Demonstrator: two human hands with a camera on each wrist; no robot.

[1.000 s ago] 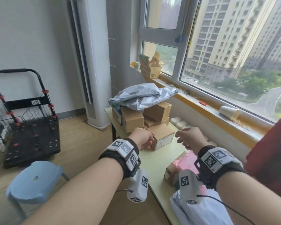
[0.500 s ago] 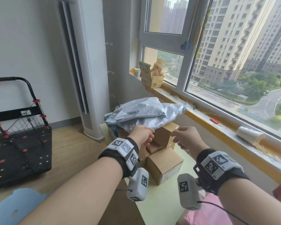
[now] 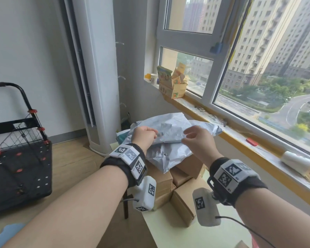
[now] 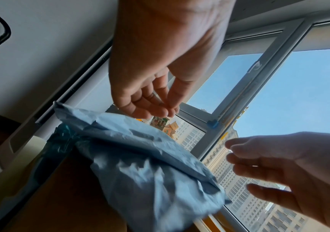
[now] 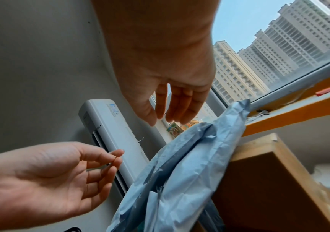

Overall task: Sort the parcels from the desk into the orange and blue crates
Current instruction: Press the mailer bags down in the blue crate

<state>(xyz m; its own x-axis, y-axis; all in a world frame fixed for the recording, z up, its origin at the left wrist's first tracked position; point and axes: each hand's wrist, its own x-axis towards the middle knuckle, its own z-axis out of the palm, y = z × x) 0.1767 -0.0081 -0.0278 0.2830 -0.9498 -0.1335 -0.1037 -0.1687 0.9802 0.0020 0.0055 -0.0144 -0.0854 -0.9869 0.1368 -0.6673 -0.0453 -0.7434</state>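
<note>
Two crumpled grey plastic mailer bags (image 3: 168, 126) lie on top of a pile of brown cardboard boxes (image 3: 183, 203) on the pale green desk (image 3: 177, 233). My left hand (image 3: 155, 133) hovers at the bags' left side with loosely curled fingers and holds nothing; in the left wrist view its fingertips (image 4: 156, 109) sit just above the grey bag (image 4: 150, 164). My right hand (image 3: 187, 136) reaches in from the right with spread fingers (image 5: 170, 116) close over the grey bag (image 5: 190, 164). No orange or blue crate is in view.
A black folding cart (image 3: 20, 167) stands on the floor at the left, with a tall white air conditioner (image 3: 97, 77) behind the desk. The yellow windowsill (image 3: 258, 151) runs along the right with a snack box (image 3: 170, 86) and a paper cup (image 3: 297, 161). A blue stool (image 3: 5, 233) shows bottom left.
Both hands have moved up and forward from the front cardboard boxes to the grey bags on top of the pile. The right hand's fingers have spread.
</note>
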